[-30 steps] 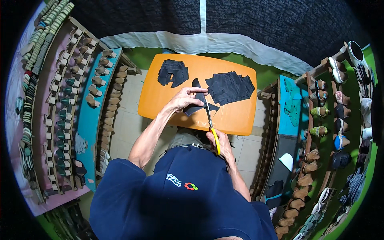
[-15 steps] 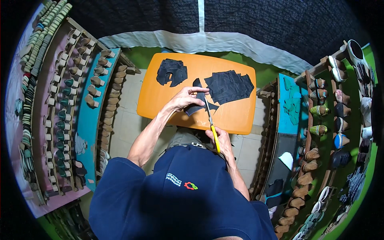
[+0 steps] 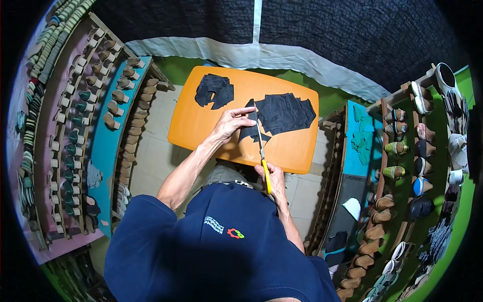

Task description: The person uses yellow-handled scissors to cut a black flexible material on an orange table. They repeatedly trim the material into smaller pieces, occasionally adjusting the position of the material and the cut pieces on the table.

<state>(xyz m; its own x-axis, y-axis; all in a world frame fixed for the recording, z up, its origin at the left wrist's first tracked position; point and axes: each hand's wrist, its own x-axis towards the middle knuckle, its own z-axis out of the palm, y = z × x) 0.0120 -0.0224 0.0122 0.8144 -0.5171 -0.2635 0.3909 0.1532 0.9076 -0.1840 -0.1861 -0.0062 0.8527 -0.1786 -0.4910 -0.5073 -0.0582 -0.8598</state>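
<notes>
My left hand [image 3: 231,124] pinches a dark piece of thin sheet material [image 3: 246,133] above the near middle of the orange table [image 3: 241,90]. My right hand [image 3: 275,181] is closed round the yellow handles of a pair of scissors [image 3: 265,176]. Their blades point away from me and lie along the right edge of the dark piece, close to my left fingertips. A small dark strip hangs just right of the blades. To the right lies a stack of black cut pieces [image 3: 288,115]; a smaller black pile [image 3: 215,90] with a notch rests at the table's far left.
Racks of brown and green shoe lasts [image 3: 116,95] stand on my left beside a turquoise board [image 3: 103,146]. On the right, shelves carry more lasts [image 3: 375,232], shoes [image 3: 421,98] and green scraps [image 3: 359,133]. A dark patterned curtain [image 3: 327,40] hangs behind the table.
The scissor blades look closer together now and lie further along the dark piece's edge. The piece in my left hand is turned slightly. The whole view has shifted a little.
</notes>
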